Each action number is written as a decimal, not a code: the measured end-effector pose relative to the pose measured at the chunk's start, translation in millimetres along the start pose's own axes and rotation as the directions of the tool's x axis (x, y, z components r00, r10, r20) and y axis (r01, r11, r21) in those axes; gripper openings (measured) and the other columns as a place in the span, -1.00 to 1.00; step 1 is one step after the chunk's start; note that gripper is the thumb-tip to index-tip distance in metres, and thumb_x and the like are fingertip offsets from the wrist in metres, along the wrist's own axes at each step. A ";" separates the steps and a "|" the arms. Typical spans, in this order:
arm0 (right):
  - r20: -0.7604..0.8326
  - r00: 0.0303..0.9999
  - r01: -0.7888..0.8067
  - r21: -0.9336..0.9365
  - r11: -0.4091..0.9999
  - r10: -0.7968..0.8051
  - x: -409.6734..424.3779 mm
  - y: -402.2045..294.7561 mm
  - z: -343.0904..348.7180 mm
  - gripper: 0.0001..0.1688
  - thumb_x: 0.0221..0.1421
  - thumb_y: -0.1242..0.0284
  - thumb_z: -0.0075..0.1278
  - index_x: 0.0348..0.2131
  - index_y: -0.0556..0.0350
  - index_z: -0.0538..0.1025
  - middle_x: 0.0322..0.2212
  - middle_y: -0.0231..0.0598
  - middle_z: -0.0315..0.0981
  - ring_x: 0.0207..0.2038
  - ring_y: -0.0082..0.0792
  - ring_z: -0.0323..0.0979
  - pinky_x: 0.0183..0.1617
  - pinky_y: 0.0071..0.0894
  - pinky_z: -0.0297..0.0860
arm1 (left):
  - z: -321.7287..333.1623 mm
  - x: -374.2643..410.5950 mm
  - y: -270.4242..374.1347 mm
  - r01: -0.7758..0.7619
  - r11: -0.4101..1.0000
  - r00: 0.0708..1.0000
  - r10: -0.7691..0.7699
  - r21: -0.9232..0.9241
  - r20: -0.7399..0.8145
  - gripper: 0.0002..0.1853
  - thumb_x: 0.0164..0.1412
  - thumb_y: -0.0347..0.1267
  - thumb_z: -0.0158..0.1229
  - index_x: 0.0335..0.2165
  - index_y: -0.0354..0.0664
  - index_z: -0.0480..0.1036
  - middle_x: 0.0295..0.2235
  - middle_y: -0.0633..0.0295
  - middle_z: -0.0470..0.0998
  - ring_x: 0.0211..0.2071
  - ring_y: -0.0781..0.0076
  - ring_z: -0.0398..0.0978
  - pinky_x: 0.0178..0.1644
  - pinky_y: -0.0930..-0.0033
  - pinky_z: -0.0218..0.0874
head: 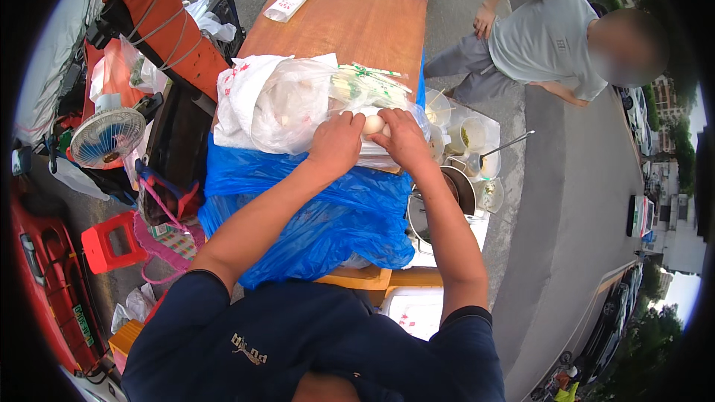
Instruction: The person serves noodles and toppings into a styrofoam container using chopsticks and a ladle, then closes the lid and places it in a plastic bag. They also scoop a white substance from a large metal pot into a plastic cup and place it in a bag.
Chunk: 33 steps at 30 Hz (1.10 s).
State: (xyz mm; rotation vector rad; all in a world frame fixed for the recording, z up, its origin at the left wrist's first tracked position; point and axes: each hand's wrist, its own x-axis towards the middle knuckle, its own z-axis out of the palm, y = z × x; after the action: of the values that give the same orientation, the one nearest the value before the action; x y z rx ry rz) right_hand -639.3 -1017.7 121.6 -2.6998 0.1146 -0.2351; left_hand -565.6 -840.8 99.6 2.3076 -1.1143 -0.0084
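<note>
A pale egg [373,124] sits between the fingertips of my two hands, over the near end of a brown wooden board [341,17]. My left hand [337,142] has its curled fingers against the egg's left side. From the right, my right hand [405,137] closes around it with thumb and fingers. Another whitish rounded thing shows partly under the right fingers; I cannot tell if it is a second egg. Just beyond the hands lie paper-wrapped chopsticks [371,86] in clear plastic. Left of them is a clear plastic bag [293,103] on a white cloth [234,117].
Blue plastic sheeting [301,206] covers the near side. At right stand metal pots [461,190], plastic tubs [469,131] and a protruding ladle handle [508,143]. A person [536,33] stands beyond them. A small fan [108,137] and an orange-wrapped pole [162,22] are at left.
</note>
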 end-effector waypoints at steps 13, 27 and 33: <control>0.059 0.997 0.042 0.040 0.998 -0.045 1.1 12.3 -9.7 -0.30 -0.08 0.20 0.35 0.01 0.18 0.52 -0.11 -0.04 0.47 0.00 0.01 0.39 0.07 -0.12 0.37 | -57.8 9.8 18.1 0.201 0.203 0.935 -0.330 -0.958 0.126 -0.87 0.31 -0.46 0.17 -0.19 -0.24 0.42 -0.40 0.29 0.53 -0.37 0.60 0.52 -0.31 0.51 0.35; 0.029 0.923 -0.375 -0.170 0.912 0.385 97.2 145.6 21.9 -0.71 0.03 0.43 0.08 -0.22 0.15 0.62 -0.31 0.09 0.61 -0.19 0.15 0.55 -0.06 0.00 0.45 | -74.5 22.9 21.8 0.260 0.041 0.916 -0.328 -0.965 0.233 -0.83 0.29 -0.42 0.20 -0.17 -0.20 0.43 -0.38 0.30 0.54 -0.41 0.60 0.51 -0.37 0.51 0.29; 0.101 0.918 -0.376 -0.097 0.922 0.385 94.8 140.8 2.9 -0.74 0.04 0.45 0.05 -0.24 0.14 0.62 -0.24 0.11 0.59 -0.15 0.09 0.54 -0.07 -0.05 0.44 | -73.1 21.1 17.8 0.245 0.030 0.920 -0.322 -0.969 0.223 -0.83 0.30 -0.40 0.21 -0.18 -0.19 0.43 -0.39 0.31 0.54 -0.42 0.61 0.51 -0.37 0.52 0.29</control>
State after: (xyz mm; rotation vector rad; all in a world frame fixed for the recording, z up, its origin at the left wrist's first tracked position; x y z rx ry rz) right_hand -551.8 -1155.0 73.6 -2.6874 0.6180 0.0493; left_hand -546.8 -828.9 174.5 1.0981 -0.2536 -0.6717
